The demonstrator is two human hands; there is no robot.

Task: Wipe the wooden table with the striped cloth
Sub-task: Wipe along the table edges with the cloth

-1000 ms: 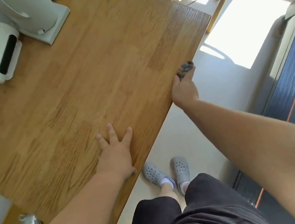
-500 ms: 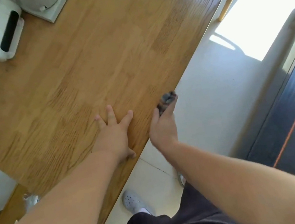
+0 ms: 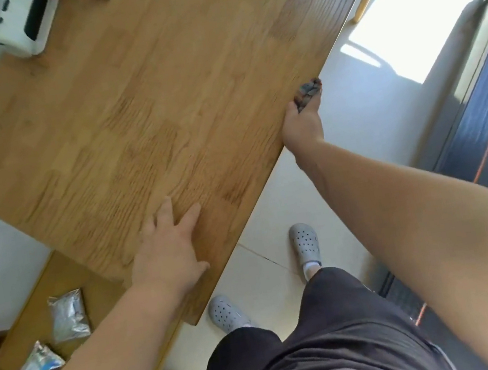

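A: Where is the striped cloth (image 3: 307, 92) right now?

B: Bunched small in the right hand (image 3: 302, 123), at the desk's (image 3: 188, 90) right long edge, a little nearer the far right corner than the near one. Only a dark crumpled end shows past the fingertips; I cannot make out the stripes.

A: How is that hand holding it?

B: Fingers curled and pinching the wad against the rim of the desk, thumb side toward the wood. I judge it is wiping the edge strip, not the flat top, which would explain why the cloth is balled up instead of laid open.

A: And the left hand (image 3: 167, 255)?

B: Flat on the desk top near the near right corner, palm down, fingers spread, nothing in it. It looks like a brace, so the person can lean and reach along the edge.

A: Anything in the way?

B: A white device (image 3: 27, 25) sits at the far left edge, well apart from both hands. Two foil packets (image 3: 67, 316) lie on a lower wooden surface off the near left side, not on the desk. The wide middle of the top is bare.

A: How far along, then?

B: I cannot tell from the wood itself; no wet trail shows
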